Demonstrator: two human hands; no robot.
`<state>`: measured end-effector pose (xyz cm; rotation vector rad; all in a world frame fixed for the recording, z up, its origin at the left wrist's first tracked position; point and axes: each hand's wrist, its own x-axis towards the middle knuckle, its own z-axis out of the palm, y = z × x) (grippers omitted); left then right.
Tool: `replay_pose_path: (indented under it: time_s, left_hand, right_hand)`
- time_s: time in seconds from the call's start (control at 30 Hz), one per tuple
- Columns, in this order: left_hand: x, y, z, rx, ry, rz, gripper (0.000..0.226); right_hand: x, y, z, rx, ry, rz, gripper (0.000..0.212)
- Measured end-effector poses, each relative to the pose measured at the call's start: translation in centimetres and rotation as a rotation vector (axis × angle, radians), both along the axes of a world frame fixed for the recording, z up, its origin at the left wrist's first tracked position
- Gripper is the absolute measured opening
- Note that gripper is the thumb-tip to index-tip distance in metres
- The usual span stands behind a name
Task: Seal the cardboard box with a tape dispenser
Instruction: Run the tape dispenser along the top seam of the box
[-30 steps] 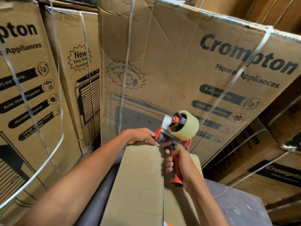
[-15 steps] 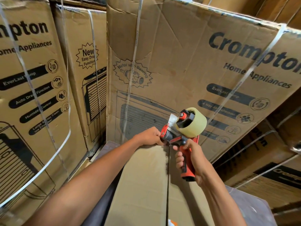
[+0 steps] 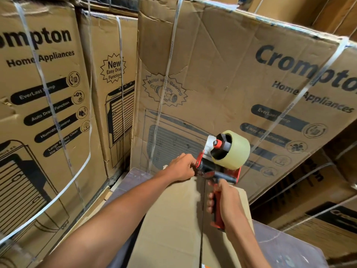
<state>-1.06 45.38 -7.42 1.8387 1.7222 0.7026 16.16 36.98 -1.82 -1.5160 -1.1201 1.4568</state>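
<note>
Both hands engaged: right hand (image 3: 225,204) wraps tape dispenser (image 3: 222,161) handle, left hand (image 3: 182,167) ahead of it pinches at the nose, likely anchoring tape on cardboard box (image 3: 173,219) seam

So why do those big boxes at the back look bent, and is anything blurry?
Head view: the wide-angle lens bows the big printed cardboard cartons outward at the edges; the print stays sharp, as does the red tape dispenser with its pale tape roll; the near forearms look slightly soft; warm, even light, faint shadows only.
</note>
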Motion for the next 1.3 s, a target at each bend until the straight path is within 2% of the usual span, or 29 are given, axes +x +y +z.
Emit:
replay_pose_path:
  time_s: [0.2, 0.33, 0.4, 0.5, 0.6, 0.7, 0.77, 0.83, 0.93, 1.07, 1.23, 1.3]
  left_hand:
    - [0.4, -0.3, 0.0, 0.089, 0.056, 0.040, 0.034]
    - [-0.6, 0.8, -0.6, -0.002, -0.073, 0.005, 0.041]
    - [-0.9, 1.3, -1.1, -0.035, -0.157, -0.031, 0.051]
    - [-1.2, 2.0, -1.2, -0.138, -0.388, -0.064, 0.074]
    - [-1.3, 2.0, 0.1, -0.245, -0.545, -0.066, 0.082]
    - [-1.7, 2.4, 0.4, -0.309, -0.645, -0.048, 0.084]
    - [-2.1, 2.8, 0.1, -0.354, -0.599, -0.076, 0.088]
    - [-2.4, 2.7, 0.4, -0.384, -0.519, -0.136, 0.079]
    - [-2.4, 2.6, 0.9, -0.405, -0.372, -0.185, 0.042]
    - [-2.2, 2.9, 0.4, -0.429, -0.324, -0.213, 0.019]
    - [-1.9, 3.2, 0.2, -0.444, -0.335, -0.100, 0.006]
    - [-1.9, 3.2, 0.5, -0.493, -0.357, -0.024, 0.011]
  right_hand:
    - [-0.5, -0.7, -1.1, 0.013, -0.007, -0.078, 0.038]
    - [0.3, -0.5, -1.2, -0.028, 0.065, -0.033, 0.041]
    - [0.7, -0.5, -1.3, -0.051, 0.085, -0.028, 0.041]
    - [0.5, -0.2, -1.4, -0.088, 0.139, -0.033, 0.041]
    - [-0.1, 0.2, -1.9, -0.123, 0.164, -0.038, 0.040]
    - [-0.5, 0.4, -3.5, -0.062, 0.025, -0.040, 0.037]
    - [-0.4, 0.3, -4.1, -0.009, -0.053, -0.019, 0.040]
    - [-0.1, 0.4, -4.3, 0.016, -0.109, 0.009, 0.046]
    - [0.2, 0.0, -4.0, 0.036, -0.155, 0.035, 0.039]
    - [0.4, -0.8, -4.2, 0.068, -0.184, 0.073, 0.038]
    - [-0.3, -2.6, -4.0, 0.035, -0.094, 0.093, 0.059]
    - [-0.5, -3.5, -4.2, 0.037, -0.052, 0.094, 0.070]
